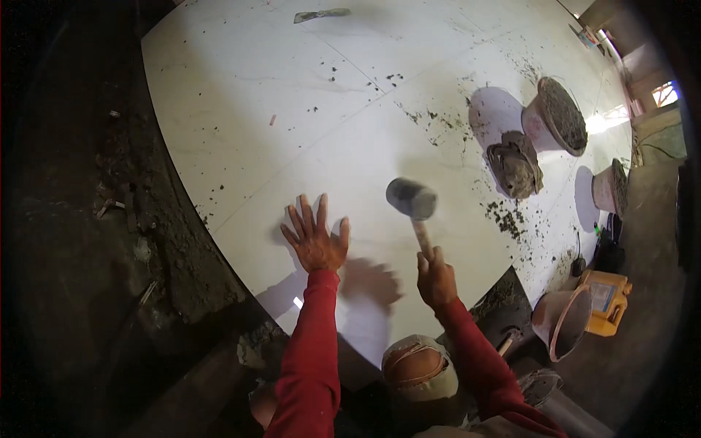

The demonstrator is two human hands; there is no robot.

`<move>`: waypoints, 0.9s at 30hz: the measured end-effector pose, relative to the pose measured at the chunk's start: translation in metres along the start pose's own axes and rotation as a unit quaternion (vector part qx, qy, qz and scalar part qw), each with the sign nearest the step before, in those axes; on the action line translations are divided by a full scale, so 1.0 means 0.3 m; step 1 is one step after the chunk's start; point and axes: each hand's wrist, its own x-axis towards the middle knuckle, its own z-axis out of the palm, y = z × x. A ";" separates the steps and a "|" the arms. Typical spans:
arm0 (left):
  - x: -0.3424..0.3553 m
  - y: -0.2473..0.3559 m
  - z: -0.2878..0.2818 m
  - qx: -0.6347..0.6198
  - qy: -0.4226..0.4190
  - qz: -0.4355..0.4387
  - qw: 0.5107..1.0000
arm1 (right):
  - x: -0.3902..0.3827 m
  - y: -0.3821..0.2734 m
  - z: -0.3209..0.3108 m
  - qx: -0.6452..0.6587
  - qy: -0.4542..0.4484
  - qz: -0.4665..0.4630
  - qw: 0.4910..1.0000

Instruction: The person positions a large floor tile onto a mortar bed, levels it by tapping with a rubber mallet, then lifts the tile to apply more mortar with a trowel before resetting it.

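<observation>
My left hand (320,244) lies flat on a large white floor tile (321,160), its fingers spread and nothing in it. To its right, my right hand (437,281) is wrapped round the wooden handle of a rubber mallet (411,198). The mallet's dark head is slightly blurred and appears to hang above the tile, with the shadow of my hand on the surface between my arms. Both forearms are in red sleeves.
Mortar-filled buckets (544,128) and a crumpled dark cloth or bag (515,166) stand at right. Nearer are an open bucket (561,321) and a yellow jerrycan (604,301). A putty knife (321,14) lies far off. Rough dark ground (171,248) borders the tiles at left.
</observation>
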 end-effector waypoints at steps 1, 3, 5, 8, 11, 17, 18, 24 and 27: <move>0.016 -0.015 -0.009 0.011 0.003 -0.008 1.000 | 0.006 -0.091 -0.046 0.056 0.021 0.017 0.998; 0.004 -0.018 -0.010 0.007 -0.004 -0.014 1.000 | 0.011 -0.106 -0.066 0.136 0.095 -0.063 0.984; 0.027 0.032 -0.012 -0.010 -0.011 -0.002 1.000 | 0.030 0.111 0.036 0.065 0.088 -0.141 0.984; 0.013 0.023 -0.023 -0.009 -0.021 -0.003 1.000 | 0.085 0.099 0.055 0.005 -0.046 0.078 0.996; 0.004 -0.025 -0.021 -0.007 -0.031 -0.016 0.999 | 0.091 -0.128 -0.087 0.119 0.087 -0.016 0.989; 0.028 0.025 -0.042 -0.024 -0.031 -0.009 0.999 | 0.071 0.124 0.064 -0.055 -0.017 0.021 0.998; 0.032 0.001 -0.043 -0.018 -0.038 -0.016 0.999 | 0.083 0.008 0.017 0.000 0.039 0.010 0.999; 0.040 0.027 -0.038 -0.034 -0.043 -0.018 0.998 | 0.106 0.098 0.068 0.087 0.082 -0.053 0.991; 0.043 -0.006 -0.036 -0.015 -0.042 -0.019 0.999 | 0.117 0.021 0.029 0.020 -0.074 0.088 0.993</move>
